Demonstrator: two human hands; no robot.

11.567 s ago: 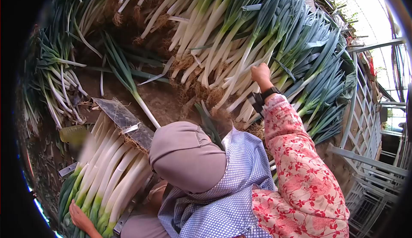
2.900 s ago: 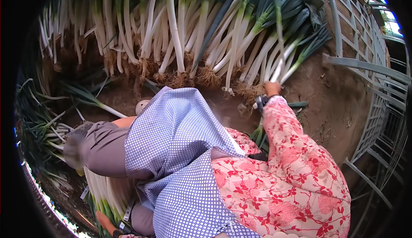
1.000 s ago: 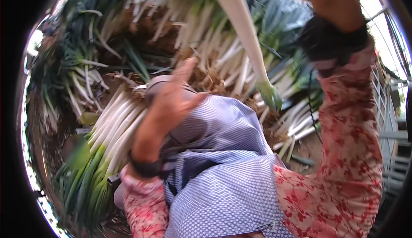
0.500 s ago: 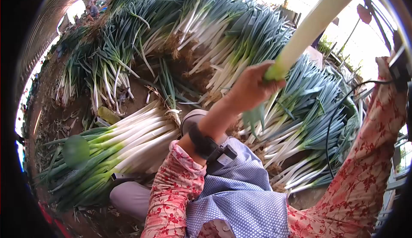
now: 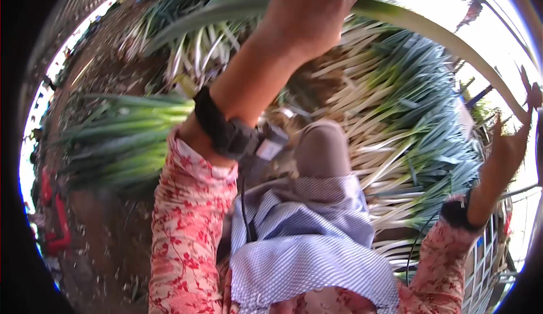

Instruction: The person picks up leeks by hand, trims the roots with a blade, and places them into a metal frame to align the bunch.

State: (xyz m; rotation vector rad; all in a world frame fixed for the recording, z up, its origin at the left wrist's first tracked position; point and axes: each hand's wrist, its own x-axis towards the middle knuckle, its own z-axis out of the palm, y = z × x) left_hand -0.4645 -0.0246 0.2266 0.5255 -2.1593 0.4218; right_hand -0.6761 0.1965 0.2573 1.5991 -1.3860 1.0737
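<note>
White-green leek arches sideways, leaves pointing left.

We list one long leek, raised in the air: flat green leaves trailing leftward, green section closed in the left hand, smooth pale shank bowed down rightward, its end at the right hand.

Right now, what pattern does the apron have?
The apron shows a fine blue-and-white check, clearest at its lower part in the head view.
</note>
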